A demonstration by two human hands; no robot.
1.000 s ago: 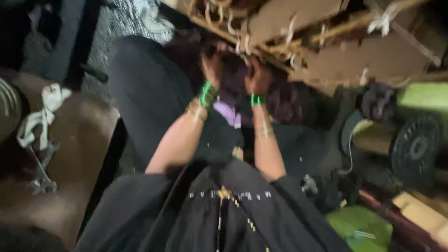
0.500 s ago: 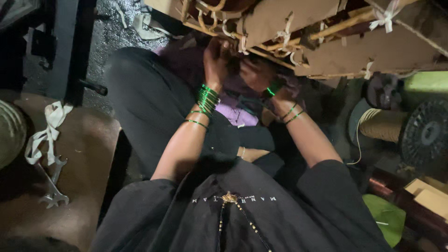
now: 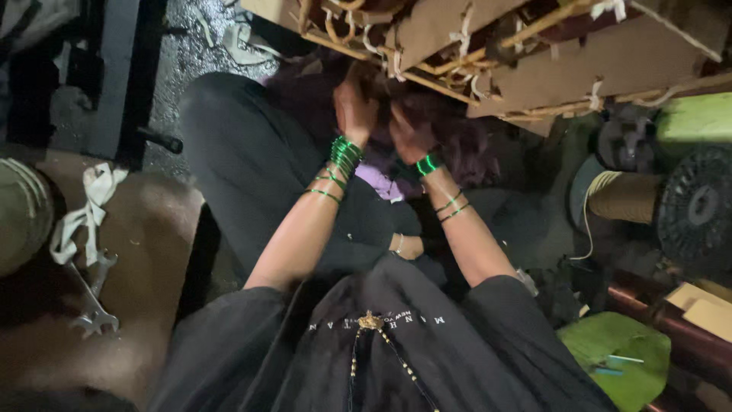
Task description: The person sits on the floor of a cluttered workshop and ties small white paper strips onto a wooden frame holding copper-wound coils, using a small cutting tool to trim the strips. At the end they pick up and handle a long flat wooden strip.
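My left hand (image 3: 354,107) reaches up beneath a frame of cardboard sheets and tied cane sticks (image 3: 534,53), its fingertips hidden in shadow at the frame's edge. Just to its right and slightly lower, my right hand (image 3: 408,136) has its fingers curled into dark purple fabric (image 3: 457,145) that hangs under the frame. Green bangles ring both wrists. A lighter purple patch (image 3: 377,183) shows between my forearms. My lap in black clothing fills the lower middle.
A wrench (image 3: 91,305) and a white cloth strip (image 3: 84,214) lie on a brown surface (image 3: 152,252) at the left. A spool of tan thread (image 3: 633,200) with a black disc end (image 3: 695,207) sits at the right, above a green pad (image 3: 618,358). A dark post (image 3: 114,76) stands far left.
My right hand has moved left and up, closer to my left hand under the frame. Both hands stay in the purple fabric; the view has shifted slightly.
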